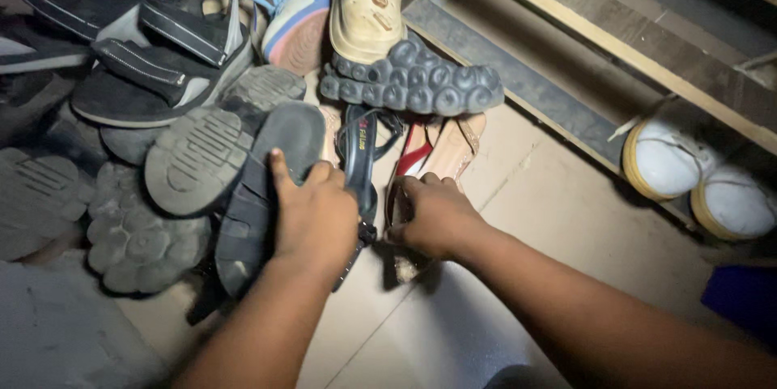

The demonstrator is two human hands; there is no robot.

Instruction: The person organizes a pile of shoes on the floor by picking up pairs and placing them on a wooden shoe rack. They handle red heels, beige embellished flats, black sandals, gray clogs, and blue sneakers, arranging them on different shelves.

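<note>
Shoes lie heaped on the floor (518,195) across the left and centre of the frame, where the left hand (314,215) grips a dark strappy sandal (356,170) and the right hand (437,215) closes on a red-lined tan sandal (441,150) just beside it.

You're looking down at a pale tiled floor (534,195). On it lies a heap of shoes: black sandals (154,57), a beige clog (368,4), a chunky black sole (413,81), and a red-lined sandal (429,158). White shoes (696,178) sit under the wooden rack (615,41).
</note>
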